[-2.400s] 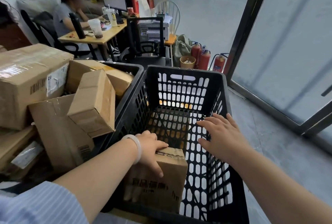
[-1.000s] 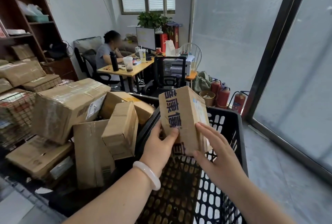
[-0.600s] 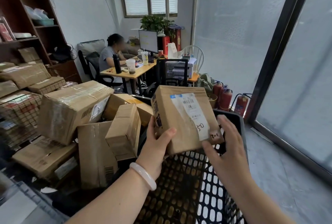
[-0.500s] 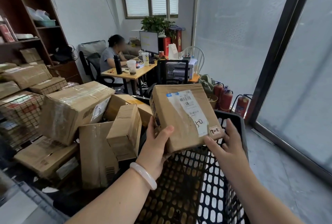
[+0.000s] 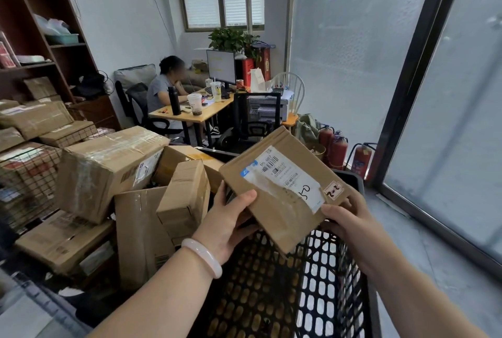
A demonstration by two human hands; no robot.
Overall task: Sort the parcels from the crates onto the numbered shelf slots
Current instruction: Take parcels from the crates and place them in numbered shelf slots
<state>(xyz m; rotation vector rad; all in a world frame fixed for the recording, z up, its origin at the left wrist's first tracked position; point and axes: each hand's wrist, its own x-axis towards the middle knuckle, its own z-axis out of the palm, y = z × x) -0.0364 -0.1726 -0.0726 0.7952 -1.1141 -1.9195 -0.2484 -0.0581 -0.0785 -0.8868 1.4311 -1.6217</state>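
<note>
Parcel [image 5: 277, 218] is held over the black crate [image 5: 326, 297], label [image 5: 285, 177] up, tilted. Left hand [image 5: 231, 218] pinches the near-left edge, thumb on top. Right hand [image 5: 350, 221] grips the right corner. Looks like the read-the-label step. Keep thumbs off the print, level it, confirm the handwritten mark, then carry two-handed. No numbered slots in sight.

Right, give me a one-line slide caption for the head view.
Left hand and right hand hold a labelled cardboard parcel above the black crate, more boxes piled beside it.
</note>
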